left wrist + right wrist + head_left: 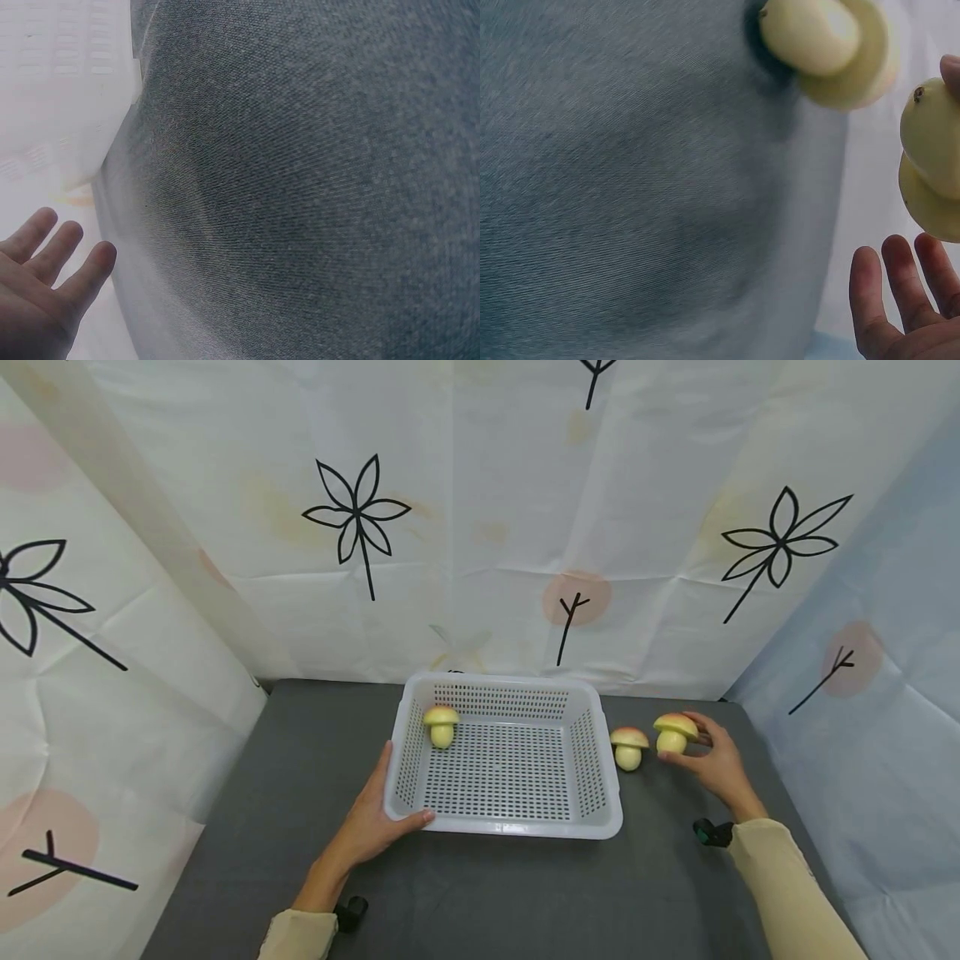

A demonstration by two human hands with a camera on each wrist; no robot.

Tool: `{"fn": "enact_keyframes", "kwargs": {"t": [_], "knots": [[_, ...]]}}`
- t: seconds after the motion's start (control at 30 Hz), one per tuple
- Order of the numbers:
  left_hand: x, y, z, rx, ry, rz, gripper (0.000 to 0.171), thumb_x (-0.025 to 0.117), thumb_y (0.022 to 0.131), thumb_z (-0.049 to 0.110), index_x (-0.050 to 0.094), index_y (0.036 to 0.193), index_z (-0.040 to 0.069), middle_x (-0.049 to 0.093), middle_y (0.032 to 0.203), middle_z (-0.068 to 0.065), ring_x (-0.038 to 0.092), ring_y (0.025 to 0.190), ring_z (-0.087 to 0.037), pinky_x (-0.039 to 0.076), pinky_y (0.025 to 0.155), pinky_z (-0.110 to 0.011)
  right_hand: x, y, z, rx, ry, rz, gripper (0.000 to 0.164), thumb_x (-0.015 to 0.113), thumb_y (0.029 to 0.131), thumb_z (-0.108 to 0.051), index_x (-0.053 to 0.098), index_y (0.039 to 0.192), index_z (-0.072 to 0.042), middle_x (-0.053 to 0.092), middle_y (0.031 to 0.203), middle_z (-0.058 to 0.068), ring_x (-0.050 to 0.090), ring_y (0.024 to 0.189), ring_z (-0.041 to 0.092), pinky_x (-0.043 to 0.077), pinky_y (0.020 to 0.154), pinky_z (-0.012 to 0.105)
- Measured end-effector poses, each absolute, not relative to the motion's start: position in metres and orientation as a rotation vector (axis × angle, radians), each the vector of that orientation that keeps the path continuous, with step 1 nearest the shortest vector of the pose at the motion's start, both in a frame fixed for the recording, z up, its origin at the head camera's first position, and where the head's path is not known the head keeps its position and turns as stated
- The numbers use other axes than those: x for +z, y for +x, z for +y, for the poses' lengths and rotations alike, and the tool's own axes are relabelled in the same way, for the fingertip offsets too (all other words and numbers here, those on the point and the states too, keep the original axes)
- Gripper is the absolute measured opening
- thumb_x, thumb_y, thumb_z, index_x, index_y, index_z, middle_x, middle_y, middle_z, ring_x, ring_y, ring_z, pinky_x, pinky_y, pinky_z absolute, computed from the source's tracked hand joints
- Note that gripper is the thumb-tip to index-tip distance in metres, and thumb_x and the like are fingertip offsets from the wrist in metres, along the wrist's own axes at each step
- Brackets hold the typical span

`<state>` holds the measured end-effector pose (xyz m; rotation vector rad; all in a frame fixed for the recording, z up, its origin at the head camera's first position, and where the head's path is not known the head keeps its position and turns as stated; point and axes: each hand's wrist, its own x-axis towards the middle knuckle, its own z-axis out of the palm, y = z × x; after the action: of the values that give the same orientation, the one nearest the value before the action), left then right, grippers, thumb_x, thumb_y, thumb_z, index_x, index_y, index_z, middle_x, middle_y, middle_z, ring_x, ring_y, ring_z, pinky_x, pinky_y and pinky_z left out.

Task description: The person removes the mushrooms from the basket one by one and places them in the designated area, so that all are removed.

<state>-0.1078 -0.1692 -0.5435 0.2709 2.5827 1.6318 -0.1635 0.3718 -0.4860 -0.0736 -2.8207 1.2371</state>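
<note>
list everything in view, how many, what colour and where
Cloth-covered table: 1, dark grey, beneath the objects
Plant-print fabric walls: 3, white to pale blue, behind and both sides
White perforated plastic basket: 1, white, mid-table
Round-capped yellow mushroom: 1, yellow, inside basket, far left
Second yellow mushroom: 1, yellow, orange-topped, on table right of basket
Third yellow mushroom: 1, yellow, orange-topped, in right hand
Beige sleeves: 2, beige, forearms
Black wrist devices: 2, black, wrists
Left hand: 1, bare, basket's near left corner
Right hand: 1, bare, right of basket
</note>
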Motion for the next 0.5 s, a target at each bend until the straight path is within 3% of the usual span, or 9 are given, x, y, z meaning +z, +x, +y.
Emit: {"fn": "enact_keyframes", "kwargs": {"t": [0.5], "knots": [[-0.543,-0.108,-0.169,1.618,0.258,2.589,0.129,0.091,0.075,0.045,-0.004,0.162,0.040,0.027,0.163,-0.005,0.053,0.126,-0.029,0.033,0.105,-0.058,-0.520,-0.166,0.384,1.275,-0.159,-2.880,0.092,0.083,0.087,-0.027,0.030,0.156,0.004,0.040,0.142,0.035,0.044,0.121,0.051,0.041,0.089,0.062]]}}
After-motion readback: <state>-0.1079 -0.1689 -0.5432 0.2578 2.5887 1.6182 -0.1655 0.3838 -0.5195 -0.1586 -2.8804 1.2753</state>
